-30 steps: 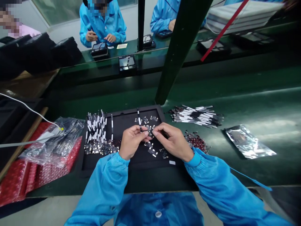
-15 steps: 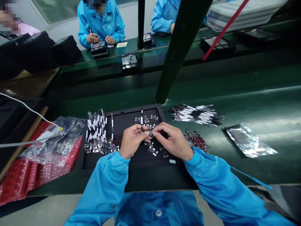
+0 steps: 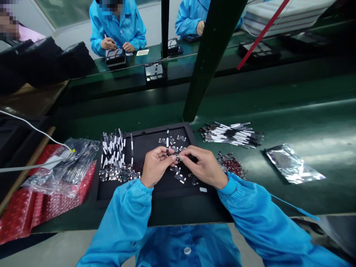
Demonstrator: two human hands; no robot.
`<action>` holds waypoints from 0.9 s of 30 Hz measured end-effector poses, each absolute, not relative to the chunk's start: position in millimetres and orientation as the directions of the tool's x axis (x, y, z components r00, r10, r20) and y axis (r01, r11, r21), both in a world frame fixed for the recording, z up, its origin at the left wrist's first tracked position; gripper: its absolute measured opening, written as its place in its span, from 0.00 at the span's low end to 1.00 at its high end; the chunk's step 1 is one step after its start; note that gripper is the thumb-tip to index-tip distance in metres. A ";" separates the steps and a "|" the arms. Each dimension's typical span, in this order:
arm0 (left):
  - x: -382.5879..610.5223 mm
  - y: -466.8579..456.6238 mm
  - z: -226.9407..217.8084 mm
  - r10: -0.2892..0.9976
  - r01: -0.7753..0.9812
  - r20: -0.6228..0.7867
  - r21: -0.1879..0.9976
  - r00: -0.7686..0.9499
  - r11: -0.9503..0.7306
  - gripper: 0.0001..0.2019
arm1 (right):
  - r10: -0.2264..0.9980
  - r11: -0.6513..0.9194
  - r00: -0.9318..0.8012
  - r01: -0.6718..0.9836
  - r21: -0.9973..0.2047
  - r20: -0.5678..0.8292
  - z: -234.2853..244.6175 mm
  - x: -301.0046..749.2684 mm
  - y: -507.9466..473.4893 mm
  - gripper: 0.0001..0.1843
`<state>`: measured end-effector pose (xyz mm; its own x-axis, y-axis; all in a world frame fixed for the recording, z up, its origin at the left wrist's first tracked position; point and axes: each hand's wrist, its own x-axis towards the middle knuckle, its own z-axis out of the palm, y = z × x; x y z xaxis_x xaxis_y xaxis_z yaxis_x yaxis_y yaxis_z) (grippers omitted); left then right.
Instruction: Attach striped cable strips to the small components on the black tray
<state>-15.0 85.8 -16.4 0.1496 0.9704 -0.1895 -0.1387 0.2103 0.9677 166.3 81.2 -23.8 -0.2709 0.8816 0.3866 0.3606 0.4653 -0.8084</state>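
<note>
Over a black foam tray (image 3: 155,193), my left hand (image 3: 157,165) pinches a small circuit board with a black-and-white flex cable (image 3: 167,139) standing up from it. Thumb and fingers of my right hand (image 3: 204,165) close on the same piece's right end; the board is mostly hidden between the fingertips. Loose small circuit boards (image 3: 180,178) lie in the tray around both hands. Along the tray's left side are many boards joined to upright flex cables (image 3: 113,148), with one more strip (image 3: 132,148) standing just right of them.
Right of the tray lie a pile of flex cables (image 3: 232,134), a heap of small red-and-black parts (image 3: 232,165) and a silver bag (image 3: 292,163). Clear plastic bags (image 3: 66,170) rest on red bubble wrap (image 3: 55,207) at left. A dark post (image 3: 204,70) rises behind the tray. Co-workers sit opposite.
The view has shifted very slightly. Both hands stay together on the same board and cable, with hardly any visible movement.
</note>
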 end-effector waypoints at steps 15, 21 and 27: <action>-17.0 85.0 -14.1 0.975 0.045 -0.116 0.993 0.187 0.109 0.11 | 0.941 0.162 -0.333 0.287 -0.944 0.060 -14.4 173.3 83.5 0.11; -21.5 87.4 -8.5 0.938 0.008 -0.194 0.980 0.286 0.201 0.19 | 0.922 0.014 -0.382 0.198 -0.980 -0.064 -15.0 178.0 85.8 0.12; -20.3 87.8 -5.8 0.933 0.019 -0.221 0.974 0.285 0.225 0.24 | 0.916 -0.050 -0.386 0.162 -0.986 -0.110 -18.2 178.4 87.6 0.11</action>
